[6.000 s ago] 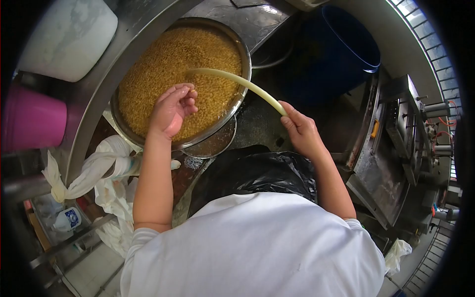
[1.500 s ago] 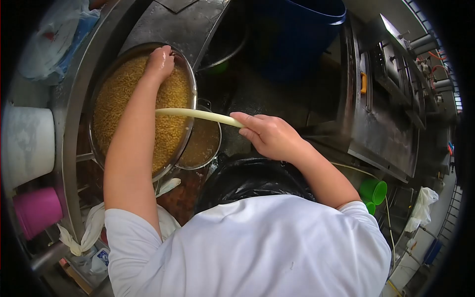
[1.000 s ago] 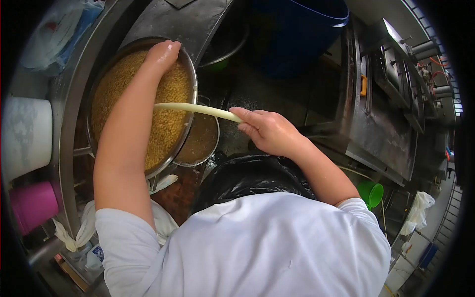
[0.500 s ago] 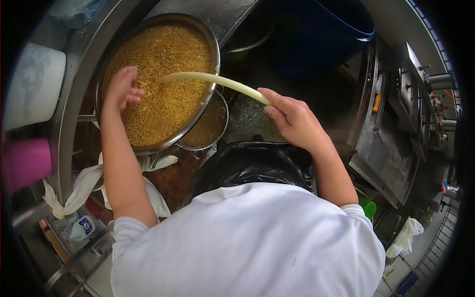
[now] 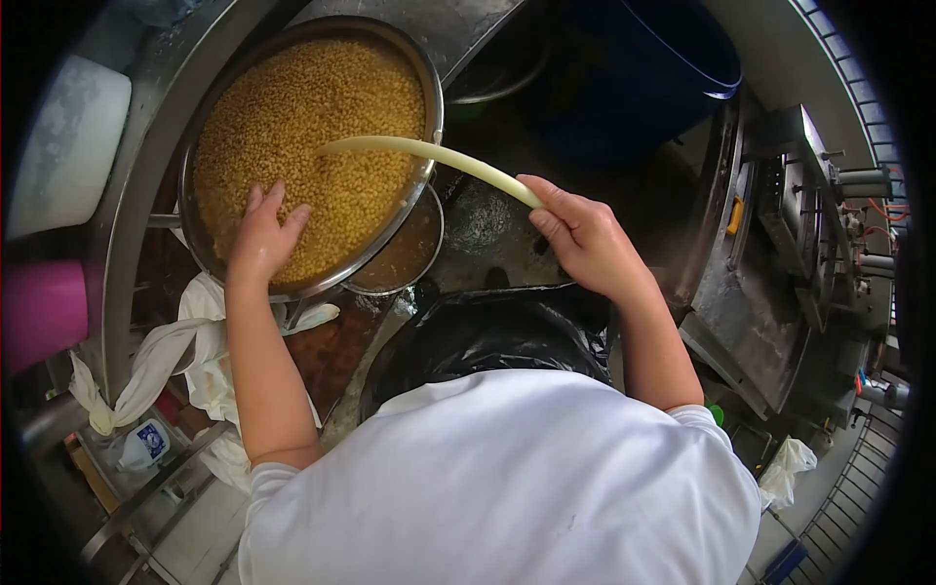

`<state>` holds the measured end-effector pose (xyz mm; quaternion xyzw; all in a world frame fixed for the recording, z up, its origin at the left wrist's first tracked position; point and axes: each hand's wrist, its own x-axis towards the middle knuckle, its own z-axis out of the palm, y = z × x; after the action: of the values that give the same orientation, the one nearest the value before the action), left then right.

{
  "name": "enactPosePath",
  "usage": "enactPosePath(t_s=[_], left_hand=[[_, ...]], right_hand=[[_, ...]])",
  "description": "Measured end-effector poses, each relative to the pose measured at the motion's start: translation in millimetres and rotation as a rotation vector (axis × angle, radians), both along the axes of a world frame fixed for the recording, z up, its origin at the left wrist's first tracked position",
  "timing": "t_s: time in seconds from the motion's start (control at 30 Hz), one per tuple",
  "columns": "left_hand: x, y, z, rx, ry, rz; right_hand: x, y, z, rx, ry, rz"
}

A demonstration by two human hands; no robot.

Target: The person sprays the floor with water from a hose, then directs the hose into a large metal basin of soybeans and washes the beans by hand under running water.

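A wide metal bowl (image 5: 438, 107) holds a mass of yellow grains or beans (image 5: 322, 97). Over the near left part of the grains lies my left hand (image 5: 265, 234), fingers spread and nothing held. My right hand (image 5: 582, 229) grips a pale, curved stick or tube (image 5: 444, 156) to the right of the bowl. The pale piece crosses the bowl's right rim, and its far end rests among the grains. Below that rim, a smaller round metal container (image 5: 405, 249) with brownish contents is partly hidden under the bowl.
A dark blue barrel (image 5: 624, 83) stands at the upper right. Metal equipment (image 5: 756, 302) fills the right side. A white bucket (image 5: 73, 146) and a pink one (image 5: 44, 312) are at the left. White cloth (image 5: 161, 366) hangs below the bowl.
My left hand moved from the bowl's far side back to its near left part, and its fingers spread. My right hand still grips the pale piece. The whole view has shifted.
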<state>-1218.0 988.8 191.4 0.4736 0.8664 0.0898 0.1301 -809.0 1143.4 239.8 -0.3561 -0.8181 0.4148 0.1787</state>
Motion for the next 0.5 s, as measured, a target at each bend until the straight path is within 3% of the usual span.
enactPosePath(t_s=[0.2,0.3,0.37,0.5], left_hand=[[33,9,8,0.092,0.201,0.028],[84,18,7,0.259,0.210,-0.244],[131,23,8,0.204,0.156,-0.337],[174,42,-10,-0.017,0.196,-0.421]], right_hand=[[1,-2,7,-0.010,-0.036,-0.003],[3,-2,-1,0.017,0.030,-0.006],[8,-1,-14,0.044,0.077,-0.017],[17,-1,6,-0.003,-0.110,0.021]])
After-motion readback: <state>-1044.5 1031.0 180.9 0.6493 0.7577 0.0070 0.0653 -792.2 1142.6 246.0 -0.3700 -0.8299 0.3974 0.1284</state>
